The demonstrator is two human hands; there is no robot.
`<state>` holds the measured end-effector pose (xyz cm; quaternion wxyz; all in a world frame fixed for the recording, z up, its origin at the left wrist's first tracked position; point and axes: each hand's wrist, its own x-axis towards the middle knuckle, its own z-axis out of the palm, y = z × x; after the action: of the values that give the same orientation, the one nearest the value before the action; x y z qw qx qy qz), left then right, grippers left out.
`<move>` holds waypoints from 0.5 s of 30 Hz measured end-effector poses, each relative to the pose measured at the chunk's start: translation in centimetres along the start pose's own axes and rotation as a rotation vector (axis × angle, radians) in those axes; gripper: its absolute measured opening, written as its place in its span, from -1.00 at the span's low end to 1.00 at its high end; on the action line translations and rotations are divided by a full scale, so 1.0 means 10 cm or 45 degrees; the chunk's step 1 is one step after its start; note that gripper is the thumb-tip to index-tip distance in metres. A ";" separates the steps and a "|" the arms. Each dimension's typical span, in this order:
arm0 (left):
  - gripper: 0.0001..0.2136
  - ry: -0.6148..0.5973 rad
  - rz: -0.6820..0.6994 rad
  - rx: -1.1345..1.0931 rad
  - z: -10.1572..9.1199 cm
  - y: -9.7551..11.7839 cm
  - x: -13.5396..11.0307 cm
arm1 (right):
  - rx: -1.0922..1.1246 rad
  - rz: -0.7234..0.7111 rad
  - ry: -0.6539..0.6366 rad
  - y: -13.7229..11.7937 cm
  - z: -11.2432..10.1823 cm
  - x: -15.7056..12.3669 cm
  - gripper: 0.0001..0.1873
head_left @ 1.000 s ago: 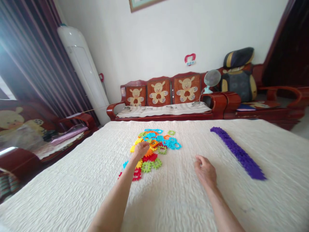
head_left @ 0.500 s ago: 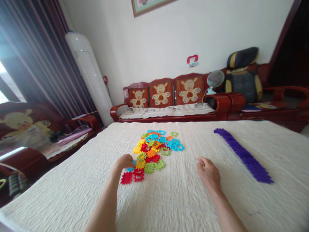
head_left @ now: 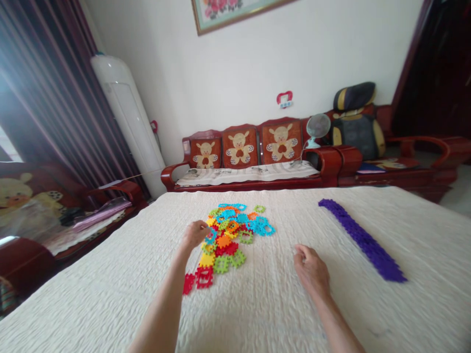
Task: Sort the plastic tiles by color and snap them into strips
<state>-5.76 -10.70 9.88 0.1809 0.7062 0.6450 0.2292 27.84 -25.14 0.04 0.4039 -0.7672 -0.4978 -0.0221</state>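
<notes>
While the left hand (head_left: 194, 234) is being held at the left edge of the pile of coloured pieces (head_left: 231, 233) in mid-frame, a blue piece (head_left: 211, 237) is being pinched by its grip. Lower right of centre, the right hand (head_left: 312, 271) is being rested on the white surface (head_left: 110, 294), fingers loosely curled, nothing visibly gripped. A purple strip (head_left: 362, 240) is lying at right.

Background: a white quilted cover (head_left: 257, 304) spread across the foreground; behind it stood a red wooden sofa (head_left: 250, 169) with three bear-print cushions (head_left: 240, 146), a small desk fan (head_left: 317, 127), a tall white air conditioner (head_left: 127, 122), dark curtains (head_left: 47, 98) and a framed picture (head_left: 228, 12).
</notes>
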 end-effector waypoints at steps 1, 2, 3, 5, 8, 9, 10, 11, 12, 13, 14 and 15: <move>-0.80 -0.043 0.036 -0.067 0.13 0.14 0.03 | 0.007 -0.005 0.003 0.01 0.00 0.00 -0.60; -0.81 -0.080 0.068 -0.105 0.27 0.29 0.06 | 0.015 -0.008 0.005 0.01 0.01 0.00 -0.60; -0.80 -0.131 0.110 -0.157 0.41 0.43 0.09 | 0.024 -0.011 0.008 0.02 0.01 0.00 -0.59; -0.76 -0.177 0.195 -0.298 0.64 0.65 0.18 | 0.037 -0.016 0.014 0.03 0.02 0.00 -0.59; -0.71 -0.023 0.169 -0.235 0.77 0.80 0.41 | 0.038 -0.018 0.021 0.04 0.02 0.00 -0.58; -0.71 0.028 0.135 -0.190 0.76 0.80 0.51 | 0.034 -0.019 0.020 0.03 0.02 0.00 -0.58; -0.70 0.065 0.094 -0.145 0.75 0.78 0.61 | 0.029 -0.022 0.018 0.03 0.02 0.00 -0.58; -0.69 0.081 0.050 -0.100 0.72 0.75 0.70 | 0.025 -0.025 0.016 0.03 0.02 0.00 -0.58; -0.67 0.091 0.005 -0.050 0.71 0.71 0.78 | 0.021 -0.028 0.014 0.03 0.02 0.00 -0.58; -0.66 0.091 -0.031 0.001 0.70 0.68 0.85 | 0.017 -0.032 0.012 0.03 0.01 0.00 -0.58; -0.65 0.086 -0.057 0.051 0.70 0.65 0.90 | 0.015 -0.035 0.011 0.02 0.01 0.00 -0.58; -0.63 0.077 -0.072 0.097 0.71 0.63 0.94 | 0.014 -0.036 0.012 0.02 0.01 0.00 -0.58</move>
<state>3.97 -1.72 8.30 0.1410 0.6867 0.6782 0.2204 27.96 -25.14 -0.18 0.4101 -0.7577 -0.5069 -0.0287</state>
